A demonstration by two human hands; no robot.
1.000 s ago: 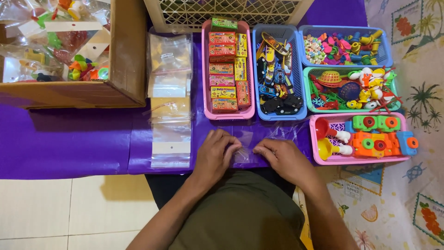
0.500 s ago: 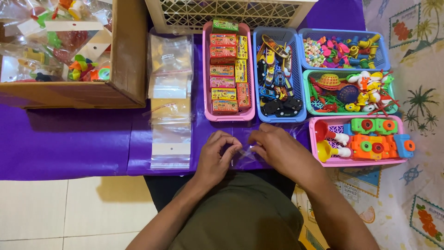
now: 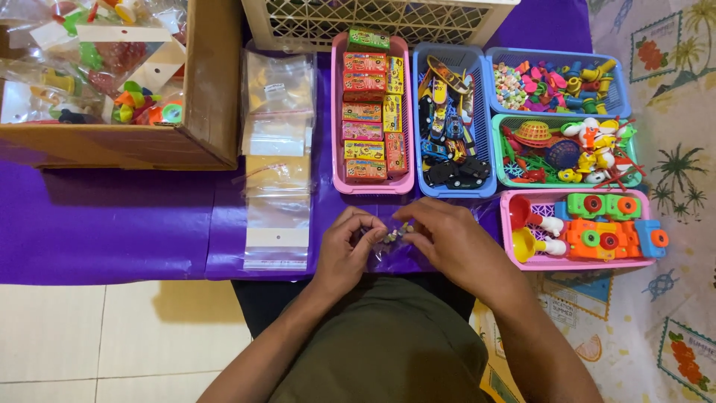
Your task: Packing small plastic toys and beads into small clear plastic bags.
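Now clear bag point(image 3: 388, 250) between both hands' grip.

You are bringing your hands point(image 3: 395, 242) together now, lifting the clear bag point(image 3: 391, 246) off the bench point(image 3: 112, 224) and pinching its top edge.

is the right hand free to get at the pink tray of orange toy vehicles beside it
Probably not at once: the right hand and left hand both pinch a clear bag. The pink tray lies close, nothing between.

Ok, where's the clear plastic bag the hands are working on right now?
In the head view, the clear bag sits low centre on the purple table cover, pinched between the left hand and right hand, just below the pink tray of boxes.
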